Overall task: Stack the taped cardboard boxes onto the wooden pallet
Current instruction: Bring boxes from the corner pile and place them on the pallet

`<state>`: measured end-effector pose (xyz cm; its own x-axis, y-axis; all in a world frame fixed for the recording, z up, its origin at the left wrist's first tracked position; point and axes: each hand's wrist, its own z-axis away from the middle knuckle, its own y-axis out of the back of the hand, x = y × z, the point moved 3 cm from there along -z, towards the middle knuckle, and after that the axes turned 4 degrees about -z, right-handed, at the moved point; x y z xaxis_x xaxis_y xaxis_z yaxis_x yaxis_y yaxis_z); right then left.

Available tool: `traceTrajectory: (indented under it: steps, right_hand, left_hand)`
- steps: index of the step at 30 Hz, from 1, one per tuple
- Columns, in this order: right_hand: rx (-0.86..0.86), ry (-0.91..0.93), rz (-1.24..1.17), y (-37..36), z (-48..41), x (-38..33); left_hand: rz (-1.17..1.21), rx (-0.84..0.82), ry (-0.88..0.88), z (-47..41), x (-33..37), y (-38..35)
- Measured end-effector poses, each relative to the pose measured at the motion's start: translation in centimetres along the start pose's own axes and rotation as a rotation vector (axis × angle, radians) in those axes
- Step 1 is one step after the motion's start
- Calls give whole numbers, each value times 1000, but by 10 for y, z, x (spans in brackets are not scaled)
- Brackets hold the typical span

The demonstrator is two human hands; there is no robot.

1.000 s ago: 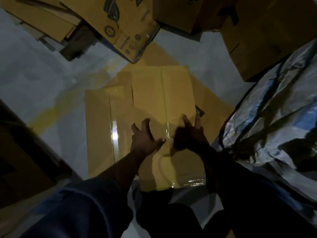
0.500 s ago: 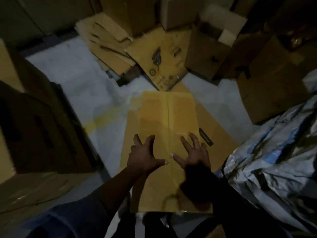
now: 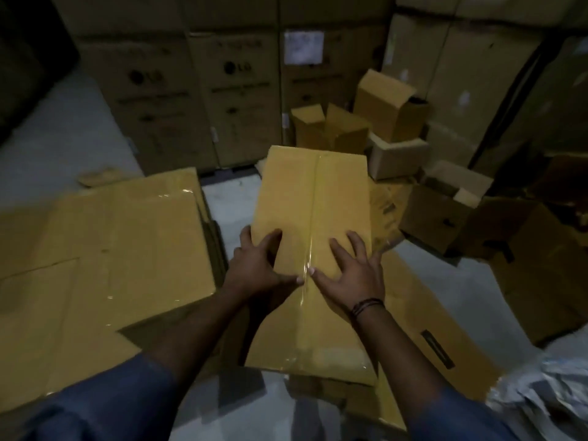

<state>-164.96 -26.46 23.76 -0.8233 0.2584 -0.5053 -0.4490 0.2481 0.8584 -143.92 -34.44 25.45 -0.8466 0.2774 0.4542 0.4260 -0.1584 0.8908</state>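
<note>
We find the place dim, and much of it hard to read: print on the tall cartons [image 3: 241, 100] at the back is only partly legible, the crumpled plastic sheet [image 3: 541, 389] at lower right is cut off by the edge, and no wooden pallet can be made out anywhere. Our own sleeves [image 3: 105, 399] fill the bottom of the view and hide what lies under them. The floor [image 3: 63, 122] is pale grey concrete, crowded with open small boxes [image 3: 381, 116] to the right and a large taped carton [image 3: 105, 249] lying flat to the left. The taped cardboard box [image 3: 313, 249] lies lengthwise straight ahead of us, clear tape running down its middle seam, resting over a flattened sheet of cardboard [image 3: 445, 338] on the floor. Our left hand [image 3: 257, 268] wraps its fingers over the box's left edge with the thumb on top; our right hand [image 3: 353, 272] lies spread flat on the top face, right of the tape, its thumb tip close to the left one. A cord bracelet [image 3: 366, 305] sits at the right wrist.
</note>
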Motion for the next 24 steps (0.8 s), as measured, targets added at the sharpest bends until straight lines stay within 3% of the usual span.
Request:
traceTrajectory:
  steps: [12, 17, 24]
  right_hand:
    - [-61, 450, -93, -52, 99, -286]
    - [-181, 579, -104, -93, 126, -374]
    - [-287, 692, -81, -157, 147, -462]
  left_hand:
    - [-25, 322, 288, 206, -192, 201]
    - [-43, 389, 452, 262, -264, 238]
    - [-24, 360, 594, 296, -361, 262]
